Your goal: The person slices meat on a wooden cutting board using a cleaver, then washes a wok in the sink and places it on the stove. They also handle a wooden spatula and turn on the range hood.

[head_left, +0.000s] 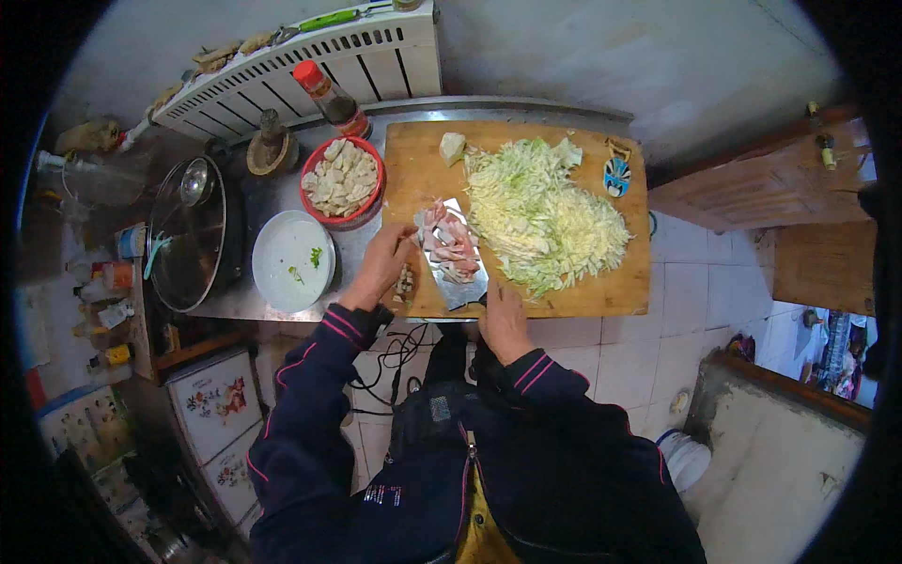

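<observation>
My right hand [504, 321] grips the dark handle of a cleaver [461, 293] at the front of a wooden cutting board [578, 299]. Slices of pale pink raw meat [451, 243] lie on the flat of its blade. At the left end of the blade, my left hand [386, 262] has its fingertips at the edge of the meat; whether they pinch a slice is not clear. A small pile of chopped pieces [404, 283], perhaps garlic, sits just beside that hand. Shredded cabbage [542, 215] covers much of the board's right half, with a pale chunk [452, 149] near the back.
Left of the board stand a red basket [380, 173] of pale torn pieces, a white bowl [282, 264] with green leaf bits, and a red-capped bottle [331, 99]. Farther left are a mortar [271, 151] and a glass-lidded pan [194, 247]. A blue painted mask ornament [617, 176] rests on the board.
</observation>
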Available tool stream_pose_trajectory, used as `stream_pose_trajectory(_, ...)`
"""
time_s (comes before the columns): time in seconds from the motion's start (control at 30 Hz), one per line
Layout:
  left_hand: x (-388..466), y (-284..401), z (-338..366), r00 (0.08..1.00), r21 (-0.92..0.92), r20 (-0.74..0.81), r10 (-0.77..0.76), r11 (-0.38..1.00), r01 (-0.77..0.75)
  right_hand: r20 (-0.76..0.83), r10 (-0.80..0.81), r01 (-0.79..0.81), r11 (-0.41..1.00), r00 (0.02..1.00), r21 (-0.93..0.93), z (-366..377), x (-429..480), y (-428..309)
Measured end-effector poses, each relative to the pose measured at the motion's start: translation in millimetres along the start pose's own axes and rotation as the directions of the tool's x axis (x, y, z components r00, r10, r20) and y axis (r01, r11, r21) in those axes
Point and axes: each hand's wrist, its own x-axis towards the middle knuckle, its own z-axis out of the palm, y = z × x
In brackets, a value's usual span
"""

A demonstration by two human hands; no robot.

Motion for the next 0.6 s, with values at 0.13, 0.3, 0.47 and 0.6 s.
stream_pose_trajectory(0.13,-42,19,-23,0.979,-0.197,0.013,-0.204,0.959,0.203,-0.048,-0.063,0.061,0.998,0.997,-0.033,1,0,6)
stream_pose_trajectory(0.3,-123,51,-39,0.904,-0.444,0.003,-0.427,0.81,0.384,-0.051,-0.183,0.186,0.979,0.982,0.078,-15,-7,26)
stream_pose_trajectory(0.47,-245,59,-42,0.823,-0.425,-0.132,-0.552,0.782,0.457,-0.021,-0.292,0.288,0.922,0.956,0.258,-39,-39,44)
stream_pose_trajectory(0.6,-349,64,-36,0.66,-0.53,-0.183,-0.729,0.639,0.558,0.056,-0.343,0.314,0.904,0.937,0.291,-45,-73,49)
